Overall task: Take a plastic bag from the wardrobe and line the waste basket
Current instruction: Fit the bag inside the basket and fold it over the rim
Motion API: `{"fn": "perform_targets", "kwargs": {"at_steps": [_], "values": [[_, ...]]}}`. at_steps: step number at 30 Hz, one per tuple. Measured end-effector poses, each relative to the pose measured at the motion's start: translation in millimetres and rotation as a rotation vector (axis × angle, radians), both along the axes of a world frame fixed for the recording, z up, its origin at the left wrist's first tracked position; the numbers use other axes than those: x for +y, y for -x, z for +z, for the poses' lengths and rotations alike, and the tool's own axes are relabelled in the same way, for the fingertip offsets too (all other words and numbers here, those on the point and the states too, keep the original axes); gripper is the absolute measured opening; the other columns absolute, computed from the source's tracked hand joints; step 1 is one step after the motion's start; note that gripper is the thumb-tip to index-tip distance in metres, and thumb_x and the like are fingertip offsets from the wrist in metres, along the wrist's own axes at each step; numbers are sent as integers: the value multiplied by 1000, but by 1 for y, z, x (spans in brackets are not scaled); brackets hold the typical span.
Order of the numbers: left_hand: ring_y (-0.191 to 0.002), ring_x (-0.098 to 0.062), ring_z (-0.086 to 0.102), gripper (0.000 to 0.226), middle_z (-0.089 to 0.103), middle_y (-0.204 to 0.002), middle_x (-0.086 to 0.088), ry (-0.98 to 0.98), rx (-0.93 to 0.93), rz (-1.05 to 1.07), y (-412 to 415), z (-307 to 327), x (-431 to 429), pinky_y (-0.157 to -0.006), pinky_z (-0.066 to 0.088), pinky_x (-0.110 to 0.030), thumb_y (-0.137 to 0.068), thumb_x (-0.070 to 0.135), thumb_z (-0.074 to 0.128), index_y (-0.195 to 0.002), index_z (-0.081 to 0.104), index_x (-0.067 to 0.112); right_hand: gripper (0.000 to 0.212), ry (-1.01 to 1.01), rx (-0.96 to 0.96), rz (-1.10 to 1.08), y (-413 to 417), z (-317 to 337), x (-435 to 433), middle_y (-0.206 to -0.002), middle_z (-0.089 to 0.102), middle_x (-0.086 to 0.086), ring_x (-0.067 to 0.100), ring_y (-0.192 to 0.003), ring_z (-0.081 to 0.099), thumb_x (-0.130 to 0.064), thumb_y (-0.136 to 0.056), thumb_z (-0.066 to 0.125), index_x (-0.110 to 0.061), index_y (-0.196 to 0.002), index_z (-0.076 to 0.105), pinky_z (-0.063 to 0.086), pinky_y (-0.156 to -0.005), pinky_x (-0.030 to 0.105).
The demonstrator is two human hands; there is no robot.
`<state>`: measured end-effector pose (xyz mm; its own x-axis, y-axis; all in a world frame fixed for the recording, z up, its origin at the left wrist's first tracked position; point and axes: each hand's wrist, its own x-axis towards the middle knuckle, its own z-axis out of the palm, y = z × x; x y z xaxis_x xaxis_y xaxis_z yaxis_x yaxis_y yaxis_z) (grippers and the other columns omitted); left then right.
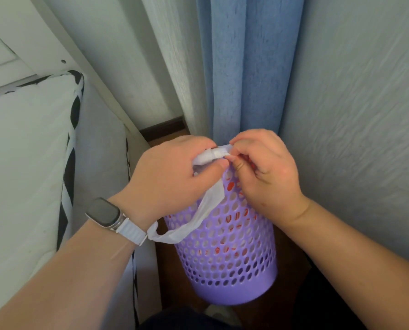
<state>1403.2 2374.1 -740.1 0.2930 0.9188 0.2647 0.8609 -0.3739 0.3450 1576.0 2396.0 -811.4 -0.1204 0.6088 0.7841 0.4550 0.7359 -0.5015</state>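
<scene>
Blue curtain (236, 67) hangs behind the basket (227, 253) on the floor. Above its rim, a rolled white bag (213, 203) is pinched by the left hand (175, 172) and right hand (265, 172), both closed. Fetching is judged done; opening and lining remain.

I am in a bedroom at home, in a narrow corner beside the bed. On my left lies a thick white mattress (25, 167) with black-and-white patterned edging, set against a white painted bed frame (63, 44). Ahead of me a blue curtain (246, 67) hangs down to the floor next to a paler one (172, 55), and the wall (365, 103) on my right has a textured grey-white covering. Below is a dark brown wooden floor (291, 253) with a dark skirting board (163, 128), and a small purple perforated waste basket (234, 258) stands there.
</scene>
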Motion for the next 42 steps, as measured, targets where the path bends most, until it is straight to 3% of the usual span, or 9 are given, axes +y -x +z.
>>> {"fn": "perform_targets", "kwargs": {"at_steps": [10,13,18,21,24,29,31,36,42], "values": [[-66,-11,51,13,53,-69,15,33,-34,52,9,-8,8,-59,42,-32,-86,40,51,-89,59,30,12,113,-31,55,6,3,-2,-88,54,6,15,-83,46,-5,-85,69,-5,-75,61,37,-81,24],[-68,-10,56,15,60,-74,13,24,-95,88,8,-6,8,-60,46,-32,-81,33,52,-91,63,30,15,125,-28,94,10,1,-3,-85,47,-4,14,-79,44,-4,-83,71,-7,-73,60,40,-82,30],[-68,-11,58,29,62,-69,7,11,-161,42,5,-3,5,-61,49,-37,-77,48,48,-83,67,27,9,150,6,42,15,-3,-6,-81,46,-6,14,-75,46,-7,-84,67,-9,-76,67,36,-73,25],[-67,-11,58,33,61,-66,6,-39,-90,33,4,-5,7,-61,48,-39,-84,53,47,-80,67,27,8,131,-10,34,14,-2,-4,-74,50,2,20,-70,48,-9,-82,68,-10,-74,69,39,-69,34],[-65,-11,58,33,60,-65,6,-59,-75,46,5,-4,8,-59,48,-39,-84,54,49,-77,66,25,13,154,58,37,4,4,-2,-79,52,5,21,-71,51,-20,-81,66,-8,-77,69,44,-67,41],[-58,-8,52,28,52,-57,9,-68,-94,83,6,-1,7,-52,42,-32,-79,51,56,-69,61,25,36,220,-29,22,-13,8,12,-108,56,2,24,-102,56,-38,-83,65,-11,-106,66,45,-90,50],[-57,-8,52,26,51,-56,9,-60,-106,74,5,-2,7,-52,40,-31,-79,48,58,-69,60,24,42,254,-72,71,-16,5,16,-108,61,2,21,-103,58,-44,-85,64,-12,-111,67,45,-93,51],[-58,-10,50,26,50,-58,8,-90,-78,30,3,-2,5,-51,38,-27,-81,48,52,-70,57,25,29,306,-14,74,-15,6,16,-80,57,-6,15,-79,53,-44,-84,63,-15,-88,67,45,-74,38],[-56,-21,50,27,51,-61,3,-343,92,63,-1,-6,1,-48,38,-35,-86,35,50,-69,56,15,25,306,58,-7,-8,10,9,-74,53,-5,14,-74,48,-40,-84,60,-15,-79,60,41,-71,35]]}}
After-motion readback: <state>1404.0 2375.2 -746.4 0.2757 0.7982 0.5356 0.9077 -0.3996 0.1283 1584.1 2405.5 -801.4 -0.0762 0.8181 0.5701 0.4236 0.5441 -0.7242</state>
